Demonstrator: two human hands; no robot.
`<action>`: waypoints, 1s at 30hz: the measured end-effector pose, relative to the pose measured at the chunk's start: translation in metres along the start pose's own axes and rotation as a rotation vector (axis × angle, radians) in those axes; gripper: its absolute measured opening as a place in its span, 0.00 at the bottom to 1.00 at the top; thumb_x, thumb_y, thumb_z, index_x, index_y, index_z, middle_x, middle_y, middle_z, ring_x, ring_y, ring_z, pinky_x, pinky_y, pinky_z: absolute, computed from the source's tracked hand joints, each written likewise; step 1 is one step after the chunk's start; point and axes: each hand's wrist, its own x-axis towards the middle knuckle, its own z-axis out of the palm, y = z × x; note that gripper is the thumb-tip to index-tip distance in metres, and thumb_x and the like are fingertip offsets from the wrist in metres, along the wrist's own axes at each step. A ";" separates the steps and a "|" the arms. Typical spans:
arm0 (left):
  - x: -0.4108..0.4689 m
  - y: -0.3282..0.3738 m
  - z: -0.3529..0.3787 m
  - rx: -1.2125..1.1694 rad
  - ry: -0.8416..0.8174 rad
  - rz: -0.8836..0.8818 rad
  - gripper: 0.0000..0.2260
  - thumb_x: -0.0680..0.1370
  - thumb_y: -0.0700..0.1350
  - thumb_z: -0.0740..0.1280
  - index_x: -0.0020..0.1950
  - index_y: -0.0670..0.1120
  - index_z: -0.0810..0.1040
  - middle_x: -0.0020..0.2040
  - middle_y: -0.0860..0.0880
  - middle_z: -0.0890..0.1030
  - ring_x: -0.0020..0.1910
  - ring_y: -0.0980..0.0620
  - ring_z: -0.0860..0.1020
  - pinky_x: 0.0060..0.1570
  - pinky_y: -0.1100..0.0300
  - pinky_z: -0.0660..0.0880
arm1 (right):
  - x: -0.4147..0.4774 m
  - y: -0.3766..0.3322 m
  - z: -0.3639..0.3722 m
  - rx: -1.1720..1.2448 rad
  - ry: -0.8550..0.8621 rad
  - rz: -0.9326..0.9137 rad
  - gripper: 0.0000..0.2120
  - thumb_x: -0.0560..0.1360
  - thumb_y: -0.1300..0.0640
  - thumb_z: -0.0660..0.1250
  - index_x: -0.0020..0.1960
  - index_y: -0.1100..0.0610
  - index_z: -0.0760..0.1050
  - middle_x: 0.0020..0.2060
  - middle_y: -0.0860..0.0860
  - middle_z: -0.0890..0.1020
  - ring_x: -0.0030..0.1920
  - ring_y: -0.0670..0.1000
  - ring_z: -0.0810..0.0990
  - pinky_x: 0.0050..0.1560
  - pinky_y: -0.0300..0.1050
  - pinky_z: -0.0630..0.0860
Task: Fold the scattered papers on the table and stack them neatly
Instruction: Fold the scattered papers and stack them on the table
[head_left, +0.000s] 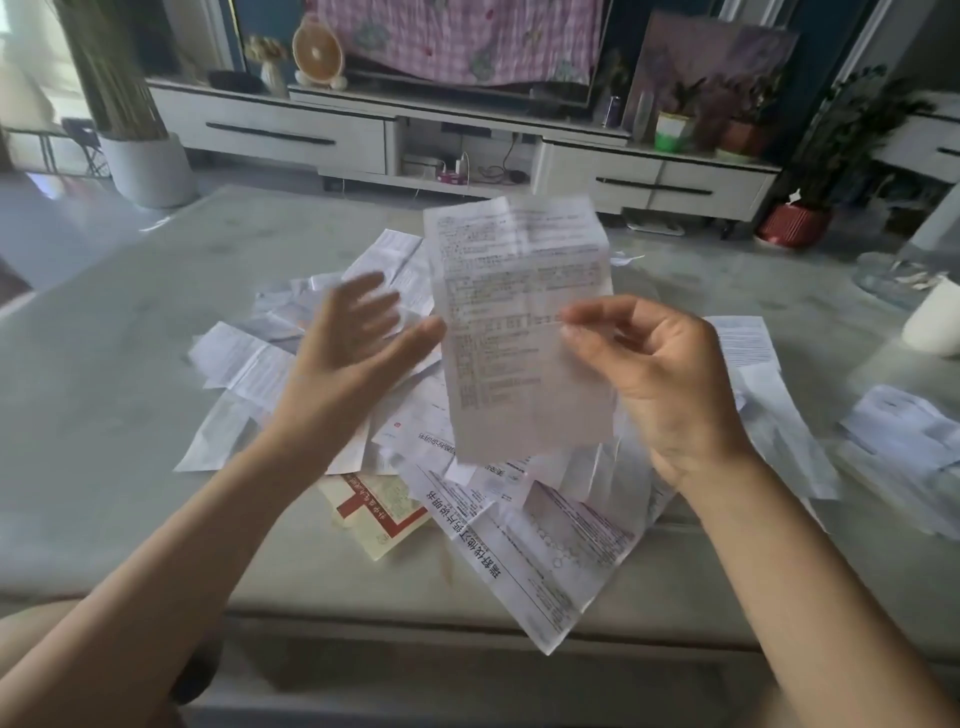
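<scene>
My right hand (654, 364) pinches a long creased printed sheet (519, 312) by its right edge and holds it upright above the table. My left hand (358, 343) is spread, fingers straight and blurred, just left of the sheet, its thumb tip near the sheet's left edge; contact is unclear. Below both hands lies a loose pile of scattered papers (545, 535) on the grey table (114, 415), among them a red-and-cream leaflet (379, 509). More papers (904, 441) lie at the right edge of the table.
A white cup (935, 322) stands at the right side of the table beside a glass dish (893, 275). Beyond the table are a white TV cabinet (291, 135), a pale planter (148, 166) on the left and a red pot (795, 223) on the right.
</scene>
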 end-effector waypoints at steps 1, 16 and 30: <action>0.000 -0.001 0.000 -0.075 -0.103 -0.113 0.43 0.54 0.68 0.75 0.63 0.50 0.71 0.59 0.52 0.80 0.57 0.54 0.79 0.58 0.58 0.75 | -0.001 0.001 0.001 0.029 -0.015 0.052 0.09 0.69 0.66 0.71 0.41 0.52 0.80 0.39 0.47 0.84 0.44 0.48 0.81 0.50 0.42 0.77; -0.005 0.002 0.014 -0.129 -0.148 -0.258 0.17 0.77 0.32 0.59 0.40 0.49 0.82 0.36 0.49 0.84 0.33 0.51 0.82 0.33 0.59 0.79 | -0.007 0.012 0.013 0.146 -0.075 0.430 0.09 0.72 0.72 0.63 0.44 0.59 0.77 0.39 0.53 0.82 0.39 0.50 0.79 0.36 0.40 0.75; -0.018 0.006 0.022 0.024 -0.302 -0.149 0.08 0.76 0.43 0.65 0.52 0.53 0.79 0.37 0.48 0.81 0.35 0.52 0.78 0.33 0.64 0.75 | -0.009 0.006 0.002 -0.213 -0.540 0.379 0.12 0.67 0.59 0.73 0.49 0.60 0.79 0.46 0.57 0.84 0.45 0.50 0.82 0.51 0.45 0.78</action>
